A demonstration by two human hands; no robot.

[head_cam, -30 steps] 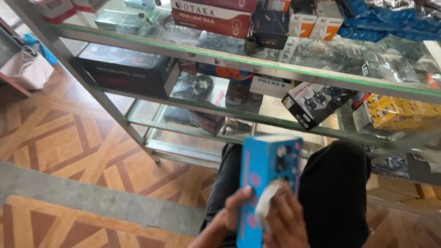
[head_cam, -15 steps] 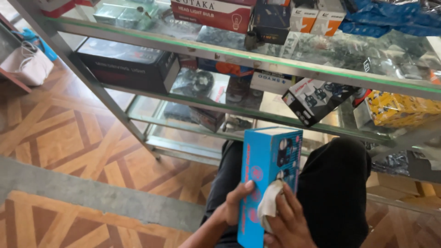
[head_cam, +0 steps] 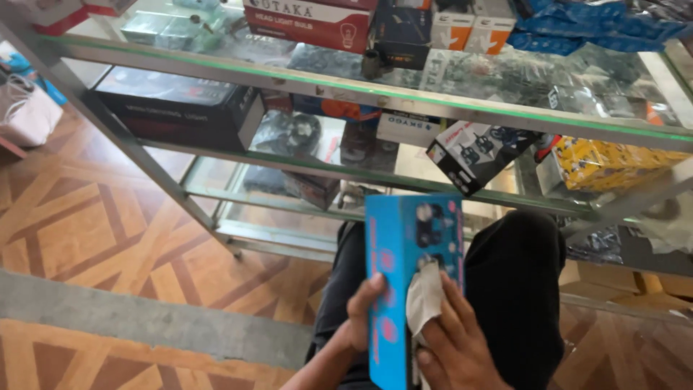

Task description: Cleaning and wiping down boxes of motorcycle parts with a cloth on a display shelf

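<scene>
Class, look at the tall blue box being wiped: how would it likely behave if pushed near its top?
The blue box stands tall and narrow, so it would probably tip. Its flat, straight sides suggest stiff cardboard. Only the left hand steadies it while the right hand presses a white cloth.

A glass shelf [head_cam: 404, 92] with a metal frame runs across the view from 10 o'clock to 3 o'clock; on its top pane lie a red and white carton [head_cam: 310, 20] at 12 o'clock, small orange and white boxes [head_cam: 469, 29] just right of it, and blue packets [head_cam: 599, 27] at 1 o'clock. The lower pane [head_cam: 303, 167] carries a long black box [head_cam: 177, 112] at 10 o'clock, a tilted white box with dark pictures [head_cam: 476, 153] near the centre, and a yellow packet [head_cam: 613, 162] at 3 o'clock. The rack stands on a patterned wooden floor [head_cam: 94, 231], crossed by a grey strip [head_cam: 144, 318] at 8 o'clock.
</scene>
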